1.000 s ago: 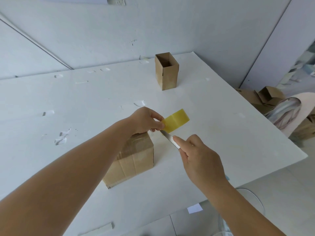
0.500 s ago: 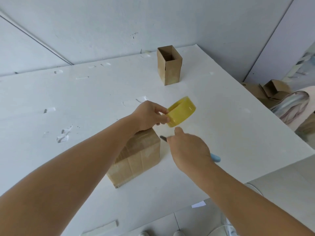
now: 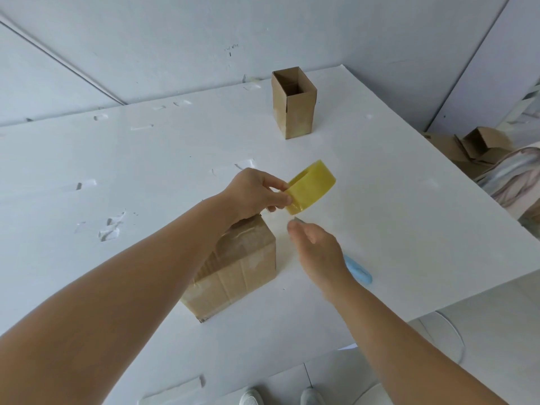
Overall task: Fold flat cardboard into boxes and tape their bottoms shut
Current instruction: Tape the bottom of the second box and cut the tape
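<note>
A closed cardboard box (image 3: 242, 267) lies on the white table (image 3: 394, 206), clear tape across its upper face, partly under my left forearm. My left hand (image 3: 254, 194) pinches a yellow tape roll (image 3: 311, 187) just above and to the right of that box. My right hand (image 3: 318, 249) lies low over a blue-handled knife (image 3: 358, 268), fingers stretched along it. The blade tip shows at my fingertips and the handle sticks out beside my wrist. A second cardboard box (image 3: 293, 103) stands upright with its top open at the far side of the table.
Small scraps of clear tape (image 3: 109, 229) are stuck about the table's left half. A heap of cardboard boxes (image 3: 473, 144) sits on the floor past the right edge. The table's near edge runs diagonally, with my shoes (image 3: 312, 399) below it.
My right hand has lowered the knife from beside the tape down to the table and flattened over it. My left hand has turned the tape roll and lifted it slightly.
</note>
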A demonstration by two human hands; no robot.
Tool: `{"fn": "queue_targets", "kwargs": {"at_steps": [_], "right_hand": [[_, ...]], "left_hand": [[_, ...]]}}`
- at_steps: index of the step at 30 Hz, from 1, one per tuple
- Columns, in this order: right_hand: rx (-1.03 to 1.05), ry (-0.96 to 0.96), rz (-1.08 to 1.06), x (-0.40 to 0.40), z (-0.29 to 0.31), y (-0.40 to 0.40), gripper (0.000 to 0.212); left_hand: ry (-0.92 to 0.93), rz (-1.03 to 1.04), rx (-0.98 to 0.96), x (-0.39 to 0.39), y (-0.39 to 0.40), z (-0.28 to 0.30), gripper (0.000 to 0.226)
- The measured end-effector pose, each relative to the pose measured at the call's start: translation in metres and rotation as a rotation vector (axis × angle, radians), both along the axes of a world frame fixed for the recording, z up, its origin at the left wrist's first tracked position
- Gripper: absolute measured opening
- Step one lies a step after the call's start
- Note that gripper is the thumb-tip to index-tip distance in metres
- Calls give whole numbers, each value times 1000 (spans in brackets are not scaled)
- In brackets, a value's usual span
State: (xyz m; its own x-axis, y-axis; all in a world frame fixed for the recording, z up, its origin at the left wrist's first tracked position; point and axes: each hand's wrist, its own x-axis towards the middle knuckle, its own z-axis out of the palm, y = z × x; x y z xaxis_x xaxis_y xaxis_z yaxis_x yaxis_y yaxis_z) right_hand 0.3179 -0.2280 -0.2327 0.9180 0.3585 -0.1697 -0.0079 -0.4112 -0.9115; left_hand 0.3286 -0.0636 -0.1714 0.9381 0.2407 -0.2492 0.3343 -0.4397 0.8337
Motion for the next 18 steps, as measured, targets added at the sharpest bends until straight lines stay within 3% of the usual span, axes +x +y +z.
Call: {"fn": "queue_targets", "kwargs": {"at_steps": [2, 5, 11, 15, 18], "right_hand": [[179, 311, -46, -9, 8, 18, 68], [374, 557, -106, -12, 9, 38, 57], [505, 627, -258, -15, 7, 51, 25], [536, 633, -295, -17, 4, 53, 21], [541, 619, -289, -17, 5, 53, 20]], "left_hand": [[11, 6, 16, 0, -1, 1, 11], [13, 23, 6, -1, -1, 1, 13], [4, 50, -22, 0, -3, -3, 10], [-59, 146, -87, 3, -2, -2, 11], [-158, 238, -242, -3, 4, 3, 9]]}}
